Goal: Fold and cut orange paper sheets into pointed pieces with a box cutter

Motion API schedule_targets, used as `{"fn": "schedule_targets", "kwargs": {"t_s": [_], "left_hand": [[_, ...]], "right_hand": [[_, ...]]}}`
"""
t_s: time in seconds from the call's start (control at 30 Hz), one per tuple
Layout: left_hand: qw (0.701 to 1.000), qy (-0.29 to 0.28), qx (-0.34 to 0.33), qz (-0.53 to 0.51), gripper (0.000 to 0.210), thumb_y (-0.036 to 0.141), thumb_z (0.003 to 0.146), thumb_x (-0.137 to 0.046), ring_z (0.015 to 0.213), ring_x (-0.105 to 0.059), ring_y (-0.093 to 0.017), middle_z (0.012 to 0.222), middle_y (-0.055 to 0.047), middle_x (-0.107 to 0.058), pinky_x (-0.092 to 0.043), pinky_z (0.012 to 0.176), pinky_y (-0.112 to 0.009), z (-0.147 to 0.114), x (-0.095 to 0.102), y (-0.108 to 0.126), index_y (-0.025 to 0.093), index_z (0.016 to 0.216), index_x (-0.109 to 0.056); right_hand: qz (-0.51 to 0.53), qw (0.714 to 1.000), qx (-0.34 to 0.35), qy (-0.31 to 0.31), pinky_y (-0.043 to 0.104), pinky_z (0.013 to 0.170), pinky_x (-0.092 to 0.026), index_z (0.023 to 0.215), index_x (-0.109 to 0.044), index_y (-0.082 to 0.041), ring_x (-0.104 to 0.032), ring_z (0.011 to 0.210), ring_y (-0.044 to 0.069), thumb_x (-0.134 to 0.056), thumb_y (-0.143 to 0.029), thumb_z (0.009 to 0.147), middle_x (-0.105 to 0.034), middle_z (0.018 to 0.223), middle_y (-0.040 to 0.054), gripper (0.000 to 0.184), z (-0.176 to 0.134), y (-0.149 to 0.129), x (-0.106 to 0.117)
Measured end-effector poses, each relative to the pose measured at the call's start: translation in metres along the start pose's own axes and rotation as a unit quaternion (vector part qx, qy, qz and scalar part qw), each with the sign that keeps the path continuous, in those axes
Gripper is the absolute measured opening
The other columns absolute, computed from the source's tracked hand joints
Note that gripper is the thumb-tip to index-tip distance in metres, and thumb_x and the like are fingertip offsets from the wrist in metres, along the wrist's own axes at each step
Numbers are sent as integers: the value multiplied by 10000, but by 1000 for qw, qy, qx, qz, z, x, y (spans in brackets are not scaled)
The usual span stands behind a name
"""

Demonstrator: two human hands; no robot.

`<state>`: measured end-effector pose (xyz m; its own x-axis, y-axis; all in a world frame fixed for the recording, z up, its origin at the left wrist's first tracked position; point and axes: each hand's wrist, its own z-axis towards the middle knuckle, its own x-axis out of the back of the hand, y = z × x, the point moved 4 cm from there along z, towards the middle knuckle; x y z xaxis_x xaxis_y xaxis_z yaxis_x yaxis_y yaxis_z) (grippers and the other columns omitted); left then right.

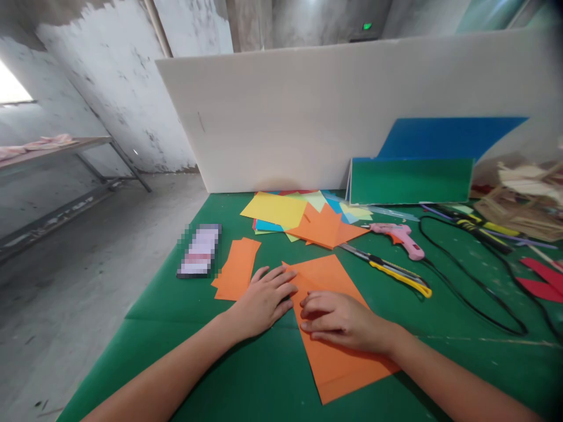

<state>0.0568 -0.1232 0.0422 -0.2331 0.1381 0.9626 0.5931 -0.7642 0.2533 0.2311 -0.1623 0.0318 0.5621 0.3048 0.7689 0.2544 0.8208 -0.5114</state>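
A large orange paper sheet (338, 375) lies at an angle on the green tabletop, with a crease near its lower edge. Flat over its left edge rests my left hand (267, 299), fingers stretched out and touching the paper. My right hand (341, 319) lies on the middle of the sheet, its fingers loosely bent and a little apart, gripping nothing visible. Left of my left hand is a small stack of orange paper pieces (237, 266). Beyond the sheet, folded orange paper (328, 225) sits on a pile of coloured papers, the topmost a yellow sheet (275, 210).
A phone (201, 251) lies at the left. To the right are a yellow utility knife (400, 275), a pink glue gun (402, 237) with its black cord (475, 313), red pieces (543, 278) and a wooden stick model (523, 196). A white board (281, 123) stands behind.
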Motion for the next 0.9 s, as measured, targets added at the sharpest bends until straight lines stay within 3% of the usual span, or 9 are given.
{"fn": "schedule_targets", "kwargs": {"t_s": [0.17,0.43,0.9], "left_hand": [[999,12,19,24,263,340,969,-458,1317,-396,-324,1419,-135,-443,-348,1030,-526,-3,3,-2,252,1174,-598],[999,-16,35,23,269,405,953,-482,1424,-236,-338,1537,-112,-294,-260,1096,-581,-1,-2,-10,290,1173,-587],[998,-45,29,42,289,406,970,-448,1439,-198,-347,1560,-136,-249,-236,1118,-584,0,-2,-9,254,1188,-563]], "right_hand": [[-3,1000,0,2,354,966,-445,986,-696,-203,-574,1033,182,-565,-212,932,-671,998,79,142,2,-1,2],[-6,1000,4,12,351,975,-445,980,-708,-205,-577,1034,183,-569,-204,930,-678,1007,74,148,2,-3,3],[-17,999,22,21,366,974,-456,1022,-711,-200,-575,1059,196,-581,-212,926,-704,992,73,162,0,-1,2]]}}
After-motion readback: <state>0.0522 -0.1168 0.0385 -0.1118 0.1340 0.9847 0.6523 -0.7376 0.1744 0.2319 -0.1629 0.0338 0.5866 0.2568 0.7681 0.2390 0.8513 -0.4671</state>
